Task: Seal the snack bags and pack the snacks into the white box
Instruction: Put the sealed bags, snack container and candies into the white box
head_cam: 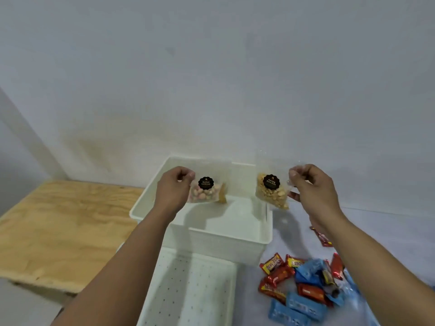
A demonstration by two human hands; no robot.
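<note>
My left hand (175,187) pinches the side of a clear snack bag of pink and beige biscuits (205,192) with a round black label. It hangs over the white box (226,236), whose inside looks bare. My right hand (310,184) pinches a second clear bag of yellow nuts (271,192), also black-labelled, which hangs just over the box's right rim. Both bags hang apart from each other. Whether their tops are sealed cannot be made out.
A perforated white lid or tray (190,290) lies in front of the box. A pile of red and blue wrapped snacks (303,285) sits at the right front, with one red wrapper (323,237) under my right wrist. A plywood board (58,227) is at left.
</note>
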